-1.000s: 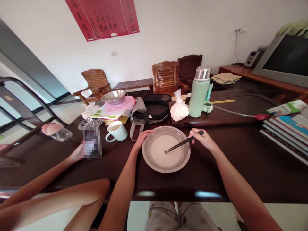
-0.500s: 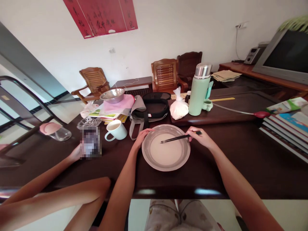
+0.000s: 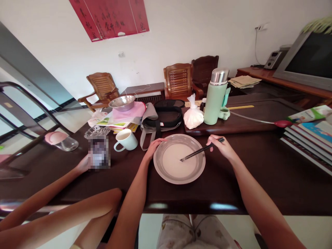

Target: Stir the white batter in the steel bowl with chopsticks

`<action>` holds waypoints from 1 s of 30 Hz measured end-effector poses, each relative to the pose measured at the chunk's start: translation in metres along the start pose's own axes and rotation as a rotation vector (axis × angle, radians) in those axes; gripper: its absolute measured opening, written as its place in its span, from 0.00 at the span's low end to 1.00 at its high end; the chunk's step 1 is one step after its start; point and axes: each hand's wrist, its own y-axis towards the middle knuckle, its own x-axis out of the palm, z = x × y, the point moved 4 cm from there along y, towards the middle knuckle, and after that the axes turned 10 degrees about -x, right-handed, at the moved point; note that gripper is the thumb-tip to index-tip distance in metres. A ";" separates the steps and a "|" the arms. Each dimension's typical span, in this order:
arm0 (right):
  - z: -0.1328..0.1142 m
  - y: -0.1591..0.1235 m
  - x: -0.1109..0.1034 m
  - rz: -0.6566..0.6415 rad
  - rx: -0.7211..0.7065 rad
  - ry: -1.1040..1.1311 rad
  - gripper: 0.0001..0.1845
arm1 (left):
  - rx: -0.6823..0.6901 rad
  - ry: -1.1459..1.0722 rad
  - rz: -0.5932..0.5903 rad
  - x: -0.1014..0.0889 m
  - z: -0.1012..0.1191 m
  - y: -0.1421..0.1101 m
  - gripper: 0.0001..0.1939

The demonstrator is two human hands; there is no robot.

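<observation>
A round metal basin (image 3: 200, 165) with cloudy whitish liquid (image 3: 176, 166) in it stands on the dark table before me. My left hand (image 3: 153, 148) grips the basin's left rim, its fingers along the far left edge. In my right hand (image 3: 219, 144), to the right of the basin, is a pair of dark chopsticks (image 3: 201, 150) held close together. They slant down to the left over the rim, and their tips meet the liquid near its middle. Just beyond the basin sits a tied plastic bag of white powder (image 3: 193, 117).
Behind the basin are a black-and-grey strap (image 3: 162, 119) and a green thermos (image 3: 214, 100). A white mug (image 3: 126, 140) stands left; another person's hand (image 3: 83, 164) holds a blurred-out object. Books (image 3: 311, 145) are stacked at right.
My right hand has moved a little to the right with the chopsticks, and their tips have shifted right and nearer to me in the liquid. The left hand stays on the rim.
</observation>
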 end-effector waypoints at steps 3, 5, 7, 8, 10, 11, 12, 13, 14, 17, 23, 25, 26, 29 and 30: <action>0.000 0.000 0.007 -0.104 -0.005 -0.006 0.21 | -0.009 -0.011 -0.004 0.000 -0.002 0.000 0.16; 0.000 0.000 0.008 -0.120 -0.017 -0.027 0.20 | -0.010 -0.013 -0.003 0.000 -0.002 0.000 0.17; 0.002 0.000 0.003 -0.062 -0.020 -0.039 0.20 | -0.012 -0.014 0.000 0.000 -0.003 0.000 0.16; 0.002 0.000 0.000 -0.024 -0.018 -0.037 0.20 | -0.013 -0.014 0.001 0.001 -0.003 0.000 0.16; 0.003 -0.001 -0.004 0.007 -0.007 -0.022 0.22 | -0.008 -0.011 -0.002 0.001 -0.003 0.000 0.16; 0.003 -0.001 -0.003 -0.006 0.000 -0.015 0.22 | -0.004 -0.010 -0.004 0.001 -0.003 0.000 0.16; 0.004 -0.001 -0.001 -0.035 0.006 -0.009 0.22 | 0.001 -0.011 -0.006 0.001 -0.003 0.000 0.16; 0.003 -0.001 0.002 -0.069 0.009 -0.009 0.22 | 0.006 -0.016 -0.011 0.001 -0.003 0.000 0.16; 0.003 -0.001 0.004 -0.097 0.009 -0.011 0.21 | 0.009 -0.022 -0.014 0.001 -0.002 0.000 0.16; 0.002 0.000 0.004 -0.081 -0.007 -0.031 0.19 | 0.010 -0.046 -0.019 0.001 -0.002 0.000 0.15; 0.000 0.000 0.001 -0.048 -0.004 -0.034 0.22 | 0.009 -0.034 -0.024 0.002 -0.002 -0.001 0.15; 0.001 -0.001 0.007 -0.125 -0.012 -0.050 0.21 | 0.007 -0.025 -0.020 0.001 -0.002 0.000 0.16; 0.001 0.000 0.008 -0.142 -0.019 -0.059 0.20 | 0.005 -0.021 -0.016 0.001 -0.002 0.000 0.16; 0.002 0.000 0.002 -0.059 -0.033 -0.074 0.19 | 0.007 -0.006 -0.004 0.000 -0.003 0.000 0.16; 0.002 0.000 -0.001 -0.017 -0.030 -0.068 0.20 | 0.008 -0.004 -0.004 0.000 -0.003 0.001 0.16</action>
